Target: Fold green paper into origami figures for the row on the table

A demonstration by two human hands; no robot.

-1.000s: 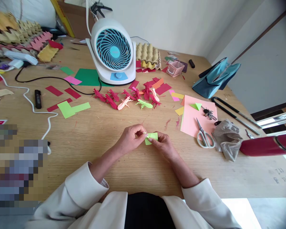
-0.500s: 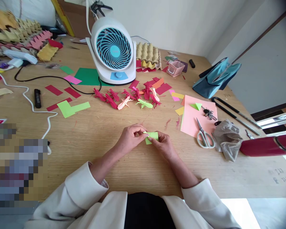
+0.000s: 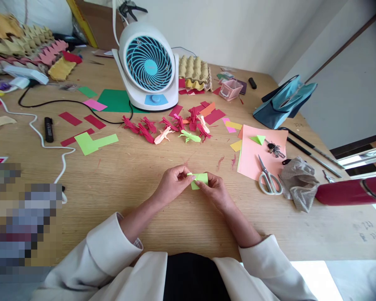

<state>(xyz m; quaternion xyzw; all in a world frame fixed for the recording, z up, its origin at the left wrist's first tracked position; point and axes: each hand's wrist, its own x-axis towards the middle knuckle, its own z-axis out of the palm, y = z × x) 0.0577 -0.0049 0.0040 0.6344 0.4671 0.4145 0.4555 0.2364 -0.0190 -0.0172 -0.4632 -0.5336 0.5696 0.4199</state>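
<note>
A small light green paper point(image 3: 201, 179) is held between my two hands above the wooden table. My left hand point(image 3: 174, 182) pinches its left edge between thumb and fingers. At its right side, my right hand point(image 3: 215, 189) grips it, with the thumb lying across the front. Part of the paper is hidden by the thumbs. Beyond my hands lies a row of folded figures: several red ones point(image 3: 146, 132), a pale pink one point(image 3: 163, 135) and a light green one point(image 3: 189, 136).
A white fan point(image 3: 150, 67) stands behind the figures. To the right are scissors point(image 3: 269, 177) on pink paper point(image 3: 248, 160), a grey cloth point(image 3: 299, 184) and a red bottle point(image 3: 347, 192). A black marker point(image 3: 49, 129) and green paper pieces point(image 3: 87, 143) lie left.
</note>
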